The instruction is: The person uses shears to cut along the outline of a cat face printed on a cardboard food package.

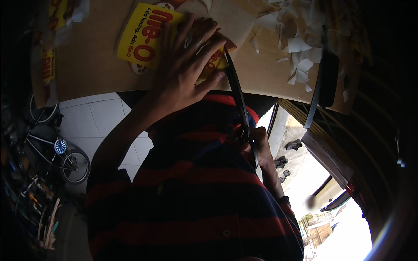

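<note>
Yellow printed sheet [141, 35]: on the brown tabletop [96, 61], left of centre, beneath the left hand [185, 65]. That hand lies over it with fingers spread, pinching nothing. The right hand [257, 141], at the near side, is closed around a long dark blade-like tool [236, 87], its far end beside the left fingertips; contact with the sheet cannot be told. Pale paper scraps [300, 52] lie at the far right. Handling, in my judgement: light, flexible, smooth enough to slide, easily creased or torn. Best held by flat palm pressure, or pinched at the exposed left edge, clear of the tool.
</note>
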